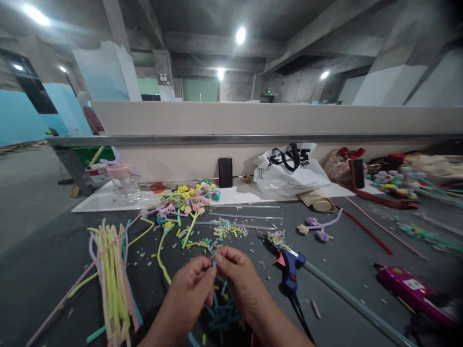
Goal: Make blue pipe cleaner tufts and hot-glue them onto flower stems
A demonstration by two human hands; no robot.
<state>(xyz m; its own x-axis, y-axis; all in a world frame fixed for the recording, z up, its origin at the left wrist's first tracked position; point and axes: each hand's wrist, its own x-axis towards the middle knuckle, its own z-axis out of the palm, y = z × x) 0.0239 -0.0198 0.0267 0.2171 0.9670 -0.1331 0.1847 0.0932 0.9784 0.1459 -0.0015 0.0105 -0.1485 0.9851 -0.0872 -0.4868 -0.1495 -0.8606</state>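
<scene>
My left hand [188, 293] and my right hand [243, 282] meet at the middle of the table, fingertips pinched together. Between them is a small light-blue piece of pipe cleaner [213, 260], mostly covered by the fingers. Just under the hands lies a cluster of blue pipe cleaner pieces [222, 315], partly in shadow. Right of my right hand rests a dark blue hot glue gun [290, 271] with a long clear glue stick [347, 291] out of its back. Short cut pieces [229, 229] in many colours lie scattered beyond the fingertips.
A bundle of long pipe cleaners [114, 284] lies at left. Finished fuzzy flowers [197, 196] are piled farther back, near a clear cup [125, 185]. A phone [225, 172] leans on the partition beside a white bag [289, 171]. A magenta glue gun [408, 286] lies at right.
</scene>
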